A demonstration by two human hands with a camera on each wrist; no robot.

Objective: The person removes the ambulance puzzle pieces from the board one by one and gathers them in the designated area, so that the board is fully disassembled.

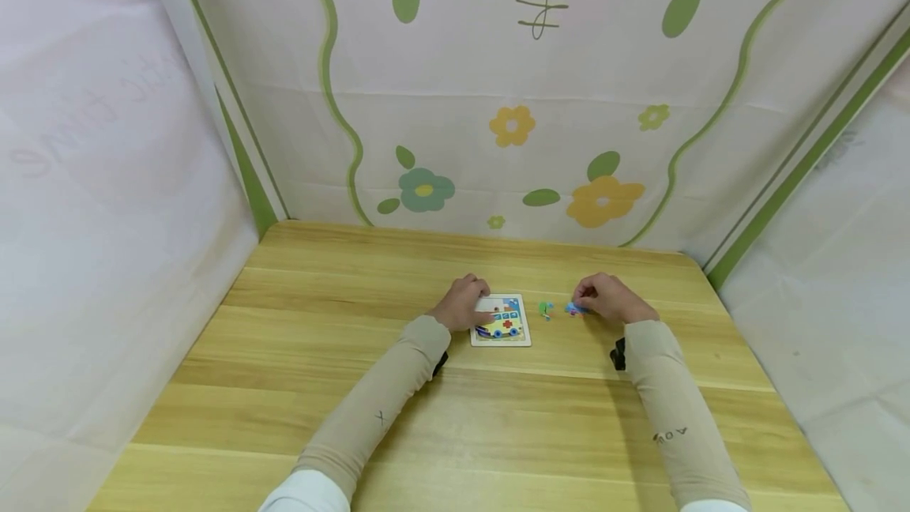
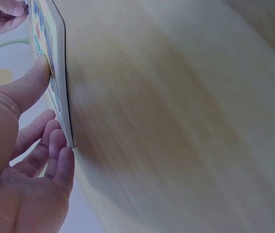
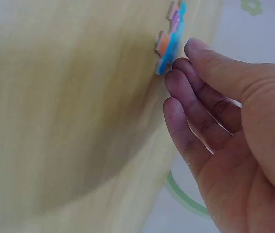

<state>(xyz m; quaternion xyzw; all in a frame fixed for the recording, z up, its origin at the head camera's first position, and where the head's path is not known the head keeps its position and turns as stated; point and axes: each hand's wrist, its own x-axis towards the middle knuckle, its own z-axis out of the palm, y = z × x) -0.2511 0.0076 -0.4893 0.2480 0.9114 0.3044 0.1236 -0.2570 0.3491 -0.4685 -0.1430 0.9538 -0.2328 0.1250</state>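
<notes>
A square puzzle board (image 1: pixel 526 340) with an ambulance picture lies on the table. My left hand (image 1: pixel 458 306) is at its left side. In the left wrist view, the thumb of my left hand (image 2: pixel 25 141) presses on the face of the board (image 2: pixel 62 73) while its curled fingers touch the edge. Blue puzzle pieces (image 1: pixel 571 308) lie to the board's right, beside the fingertips of my right hand (image 1: pixel 607 299). The right wrist view shows the thumb and fingers of my right hand (image 3: pixel 234 116) bent loosely next to blue, orange and purple pieces (image 3: pixel 171 43), with nothing seen between the tips.
Green and blue pieces (image 1: pixel 544 310) lie between the board and my right hand. The wooden table (image 1: pixel 498 433) has a white flower-printed cloth (image 1: pixel 441 62) behind it and pale cloth at both sides.
</notes>
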